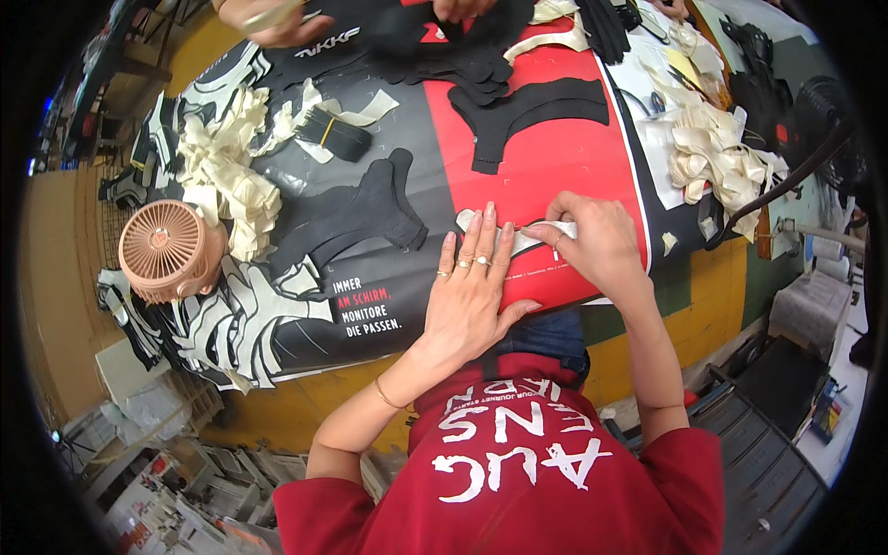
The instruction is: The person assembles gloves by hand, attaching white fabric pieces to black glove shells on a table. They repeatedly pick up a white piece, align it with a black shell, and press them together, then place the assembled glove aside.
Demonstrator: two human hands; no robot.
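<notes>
A small white fabric piece (524,243) lies on the red part of the printed mat near the front edge of the table. My left hand (470,287) rests flat over its left part, fingers stretched and slightly apart, hiding some of it. At the right end, my right hand (599,242) has its thumb and fingers pinched together on the piece's edge. Black cut fabric pieces lie beyond: one (529,113) on the red area, another (375,205) to the left of my left hand.
A pink fan (165,248) stands at the left, beside cream fabric scraps (231,176) and white-and-black cut pieces (236,319). A banded black bundle (335,135) lies farther back. More scraps (717,157) are heaped right. Across the table, another person's hand (282,23) works near black fabric.
</notes>
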